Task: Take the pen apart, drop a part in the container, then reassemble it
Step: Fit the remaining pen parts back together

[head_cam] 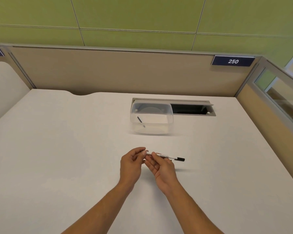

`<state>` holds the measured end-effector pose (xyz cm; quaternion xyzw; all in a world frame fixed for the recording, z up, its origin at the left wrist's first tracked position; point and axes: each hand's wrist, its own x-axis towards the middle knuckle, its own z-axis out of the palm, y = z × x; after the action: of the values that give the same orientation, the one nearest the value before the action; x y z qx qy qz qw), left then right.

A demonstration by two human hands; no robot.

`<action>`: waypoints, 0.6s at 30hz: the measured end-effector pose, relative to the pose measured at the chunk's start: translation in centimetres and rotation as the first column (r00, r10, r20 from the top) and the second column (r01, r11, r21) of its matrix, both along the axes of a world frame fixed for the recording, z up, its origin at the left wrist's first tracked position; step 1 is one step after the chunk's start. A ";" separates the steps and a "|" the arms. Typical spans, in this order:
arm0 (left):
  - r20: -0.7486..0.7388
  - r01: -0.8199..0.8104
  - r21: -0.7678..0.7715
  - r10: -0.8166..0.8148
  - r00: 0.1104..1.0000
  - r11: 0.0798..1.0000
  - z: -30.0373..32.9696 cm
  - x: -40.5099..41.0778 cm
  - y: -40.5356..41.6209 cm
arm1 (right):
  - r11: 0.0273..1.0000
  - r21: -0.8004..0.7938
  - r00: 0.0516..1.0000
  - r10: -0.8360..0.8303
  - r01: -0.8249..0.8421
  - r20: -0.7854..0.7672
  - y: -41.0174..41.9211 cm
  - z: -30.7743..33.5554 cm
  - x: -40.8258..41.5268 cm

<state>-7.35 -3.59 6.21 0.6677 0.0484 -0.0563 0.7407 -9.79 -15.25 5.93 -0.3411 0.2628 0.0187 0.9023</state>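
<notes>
Both hands are gripping a slim white plastic pen with a black cap [166, 156] above the white desk [57, 149]: left hand [131, 164] pinching its end, right hand [162, 169] holding the barrel; a thin dark part [140, 120] is lying inside the clear plastic container [151, 119] beyond

White desk [57, 149], plain matte top, beige partition along the far and right edges. Curved notch cut in the far edge, left of centre. Clear plastic container [151, 119] sits on the desk right of centre, toward the back, overlapping the left end of a grey cable hatch [193, 109] set flush in the top, its flap open onto a dark slot. Thin dark part [140, 120] lies inside the container, left side.
</notes>
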 end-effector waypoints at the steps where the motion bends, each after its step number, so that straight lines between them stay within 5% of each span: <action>1: 0.010 0.018 0.024 -0.018 1.000 1.000 0.0 -0.1 0.0 | 1.000 -0.004 1.000 0.008 -0.008 0.003 0.0 0.0 -0.1; 18: 0.103 0.081 0.128 -0.095 0.990 0.988 0.3 -0.1 0.2 | 0.980 -0.115 0.987 0.159 -0.161 -0.030 0.4 0.1 -0.7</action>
<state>-7.46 -3.38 6.56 0.7158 -0.0182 -0.0494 0.6963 -10.46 -14.83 6.06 -0.4134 0.2443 0.0792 0.8736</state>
